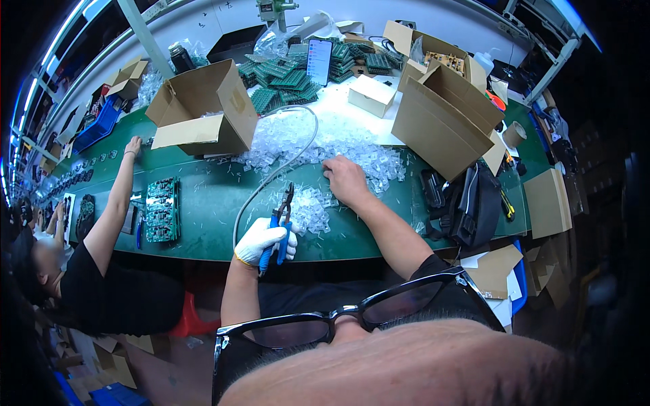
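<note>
From my end the left hand (265,242)'s wrapped round blue-handled pliers (287,205) by the bench (210,223) edge, probably stiff, best held low, while the right hand (347,181)'s curled at clear plastic bits (284,139), likely light, slippery, can't tell if pinching.

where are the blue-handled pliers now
In the head view, the blue-handled pliers are left of centre, gripped in the gloved left hand near the green bench's front edge, beside the small pile of clear pieces.
</note>
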Motion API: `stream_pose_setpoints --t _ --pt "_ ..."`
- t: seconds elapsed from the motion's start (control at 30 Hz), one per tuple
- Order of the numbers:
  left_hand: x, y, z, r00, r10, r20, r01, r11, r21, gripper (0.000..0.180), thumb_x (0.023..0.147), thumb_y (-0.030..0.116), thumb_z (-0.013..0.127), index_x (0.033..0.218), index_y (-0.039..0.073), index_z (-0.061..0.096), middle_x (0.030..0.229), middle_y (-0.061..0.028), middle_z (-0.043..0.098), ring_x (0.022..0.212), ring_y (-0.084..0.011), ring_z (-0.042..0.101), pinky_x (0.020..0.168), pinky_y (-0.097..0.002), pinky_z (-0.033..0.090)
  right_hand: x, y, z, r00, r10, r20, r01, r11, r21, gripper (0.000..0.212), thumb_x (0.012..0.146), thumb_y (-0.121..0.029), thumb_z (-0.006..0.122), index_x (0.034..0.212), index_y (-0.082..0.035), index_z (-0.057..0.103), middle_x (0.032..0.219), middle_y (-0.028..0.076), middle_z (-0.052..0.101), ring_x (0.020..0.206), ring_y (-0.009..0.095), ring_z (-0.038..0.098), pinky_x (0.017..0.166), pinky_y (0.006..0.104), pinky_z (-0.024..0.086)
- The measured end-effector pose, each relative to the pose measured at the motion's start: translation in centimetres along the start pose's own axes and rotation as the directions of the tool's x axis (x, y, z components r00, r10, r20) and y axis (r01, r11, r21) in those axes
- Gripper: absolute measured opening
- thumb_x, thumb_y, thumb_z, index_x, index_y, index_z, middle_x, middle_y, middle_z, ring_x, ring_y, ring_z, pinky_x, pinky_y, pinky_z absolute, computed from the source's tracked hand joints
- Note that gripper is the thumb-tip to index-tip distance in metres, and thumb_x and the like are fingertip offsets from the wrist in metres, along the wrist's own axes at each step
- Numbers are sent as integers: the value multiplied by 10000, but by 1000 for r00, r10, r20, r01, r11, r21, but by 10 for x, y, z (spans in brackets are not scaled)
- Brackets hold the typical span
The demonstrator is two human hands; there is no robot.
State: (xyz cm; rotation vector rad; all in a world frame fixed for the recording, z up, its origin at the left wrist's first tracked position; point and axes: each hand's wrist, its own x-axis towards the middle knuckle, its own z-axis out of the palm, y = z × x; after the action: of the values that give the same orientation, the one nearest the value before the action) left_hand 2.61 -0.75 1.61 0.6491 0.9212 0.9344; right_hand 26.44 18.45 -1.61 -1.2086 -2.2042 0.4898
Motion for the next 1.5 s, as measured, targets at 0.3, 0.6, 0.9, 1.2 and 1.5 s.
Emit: stream_pose_setpoints --t 0.3,0.6,0.9,1.2,1.5 --pt "0 5 14 999 -38 -26 40 998 42 489 938 294 802 1235 -73 676 917 -123 741 770 -212 729 731 -375 635 -13 -19 -6 979 48 196 -199 392 898 279 941 -6 774 1203 -2 678 994 64 708 899 159 712 782 328 612" --pt "2 4 13 997 -70 -17 71 995 73 458 954 299 793 1224 -54 683 920 -116 750 774 -210 740 737 -364 641 -31 -43 -4 969 47 242 -243 346 906 436 912 32 793 1309 9 614 1103 83 692 952 132 702 870 304 620" --pt "1 14 25 966 -125 -226 193 931 309 344 963 257 776 1144 -27 707 861 -85 728 691 -174 710 606 -317 601 -32 -39 -5 972 37 233 -229 386 894 460 910 17 800 1327 -15 608 1062 64 708 975 119 703 874 291 603" --pt "4 -12 -17 991 131 30 -125 981 -148 524 952 387 776 1218 -52 671 882 -114 727 713 -237 718 637 -415 631 -25 -28 -10 962 -202 182 105 893 438 399 833 -196 871 1178 -38 747 1040 131 782 884 230 739 844 346 598" --pt "6 -10 -21 987 112 113 -88 977 -196 579 934 387 791 1257 -73 651 935 -149 736 767 -264 724 703 -443 628 9 -9 8 984 -152 -96 163 978 128 324 932 -52 674 1254 -58 709 1222 174 729 1099 400 700 932 484 572"
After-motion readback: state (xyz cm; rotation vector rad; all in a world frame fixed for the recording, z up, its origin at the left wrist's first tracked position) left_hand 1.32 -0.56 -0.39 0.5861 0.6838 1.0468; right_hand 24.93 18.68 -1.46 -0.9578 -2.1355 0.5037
